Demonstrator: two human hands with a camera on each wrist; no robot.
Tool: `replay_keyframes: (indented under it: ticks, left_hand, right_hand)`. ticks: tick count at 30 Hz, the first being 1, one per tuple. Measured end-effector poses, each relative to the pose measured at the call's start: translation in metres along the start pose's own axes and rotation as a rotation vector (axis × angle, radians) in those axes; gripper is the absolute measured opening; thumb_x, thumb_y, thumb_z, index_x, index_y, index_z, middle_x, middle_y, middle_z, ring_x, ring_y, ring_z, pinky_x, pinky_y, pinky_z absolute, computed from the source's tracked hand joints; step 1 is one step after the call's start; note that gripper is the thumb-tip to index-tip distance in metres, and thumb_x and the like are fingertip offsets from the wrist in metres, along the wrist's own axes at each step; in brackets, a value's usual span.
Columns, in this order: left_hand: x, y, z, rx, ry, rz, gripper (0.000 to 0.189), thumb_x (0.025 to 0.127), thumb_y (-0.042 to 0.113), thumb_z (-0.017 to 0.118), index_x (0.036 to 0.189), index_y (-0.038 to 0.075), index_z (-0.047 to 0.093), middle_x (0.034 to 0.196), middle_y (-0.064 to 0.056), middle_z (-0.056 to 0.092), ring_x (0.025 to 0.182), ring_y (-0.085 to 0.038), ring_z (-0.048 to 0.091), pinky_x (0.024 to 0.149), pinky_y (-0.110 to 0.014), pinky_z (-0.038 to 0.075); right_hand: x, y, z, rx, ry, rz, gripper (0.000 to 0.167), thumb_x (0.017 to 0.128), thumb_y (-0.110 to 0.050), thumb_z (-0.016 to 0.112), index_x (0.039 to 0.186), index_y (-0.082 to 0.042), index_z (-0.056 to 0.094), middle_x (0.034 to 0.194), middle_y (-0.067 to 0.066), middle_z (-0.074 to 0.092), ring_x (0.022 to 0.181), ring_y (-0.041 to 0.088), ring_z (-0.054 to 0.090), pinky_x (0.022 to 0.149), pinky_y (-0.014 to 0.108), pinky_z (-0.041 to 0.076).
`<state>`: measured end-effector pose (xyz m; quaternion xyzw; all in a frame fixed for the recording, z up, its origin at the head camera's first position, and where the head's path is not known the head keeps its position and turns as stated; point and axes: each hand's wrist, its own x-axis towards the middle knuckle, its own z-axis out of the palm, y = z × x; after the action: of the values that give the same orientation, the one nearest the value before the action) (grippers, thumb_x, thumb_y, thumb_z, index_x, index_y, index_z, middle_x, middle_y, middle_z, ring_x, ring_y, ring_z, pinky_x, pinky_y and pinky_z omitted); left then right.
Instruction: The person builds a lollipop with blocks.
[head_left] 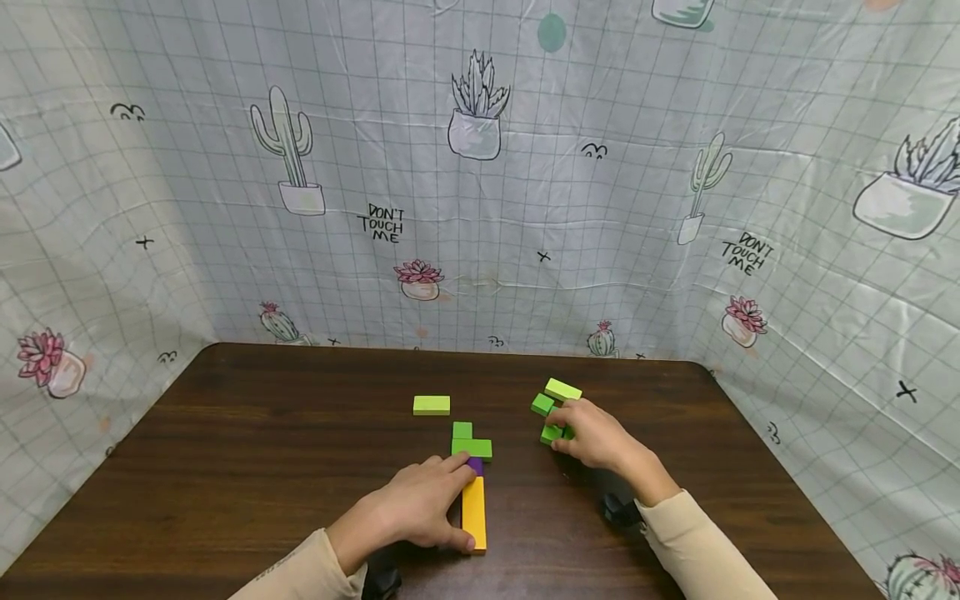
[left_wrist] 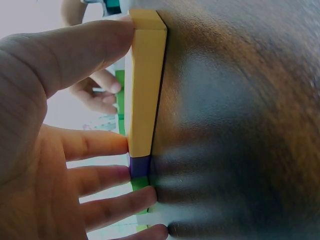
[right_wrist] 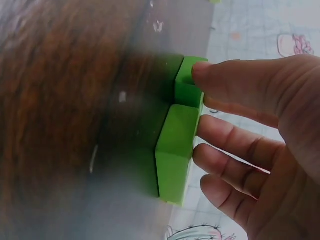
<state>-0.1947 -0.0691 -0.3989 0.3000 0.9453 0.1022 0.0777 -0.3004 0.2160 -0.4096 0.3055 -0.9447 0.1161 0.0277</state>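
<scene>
where clearest, left wrist: purple block [left_wrist: 140,167]

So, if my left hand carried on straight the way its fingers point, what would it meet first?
Most likely the purple block or the green piece next to it, right at the fingertips of your left hand; exact contact is hard to judge.

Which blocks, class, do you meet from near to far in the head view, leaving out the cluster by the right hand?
Orange block → purple block → green L-shape → lime block.
</scene>
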Motion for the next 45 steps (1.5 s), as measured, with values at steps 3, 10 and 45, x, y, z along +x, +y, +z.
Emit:
replay_keyframes:
  ticks: [3,10,45]
  left_hand:
    - [0.0,0.0,-0.001,0.002,0.001,-0.003,0.081,0.07,0.06,0.074,0.134,0.015,0.051,0.145,-0.009,0.042,0.119,-0.027,0.05,0.092,-0.046,0.045]
    - [-0.001,0.001,-0.001,0.002,0.003,-0.002,0.081,0.07,0.06,0.075,0.133,0.015,0.052,0.145,-0.009,0.042,0.118,-0.027,0.05,0.092,-0.046,0.045]
    - [0.001,-0.002,-0.001,-0.011,-0.022,0.005,0.083,0.072,0.062,0.072,0.137,0.016,0.049,0.148,-0.008,0.04,0.122,-0.028,0.048,0.093,-0.048,0.045]
  right_hand:
    - [0.0,-0.001,0.001,0.003,0.006,-0.008,0.025,0.081,-0.018,0.077,0.105,-0.012,0.072,0.095,-0.001,0.061,0.082,0.015,0.056,0.072,0.034,0.047]
    - [0.001,-0.001,-0.001,0.006,0.02,-0.017,0.023,0.081,-0.021,0.076,0.103,-0.013,0.072,0.094,-0.002,0.062,0.083,0.016,0.057,0.073,0.035,0.047]
    - [0.036,-0.023,0.014,0.101,-0.02,-0.06,0.027,0.088,-0.018,0.07,0.113,-0.012,0.069,0.102,0.0,0.063,0.091,0.016,0.058,0.078,0.037,0.049]
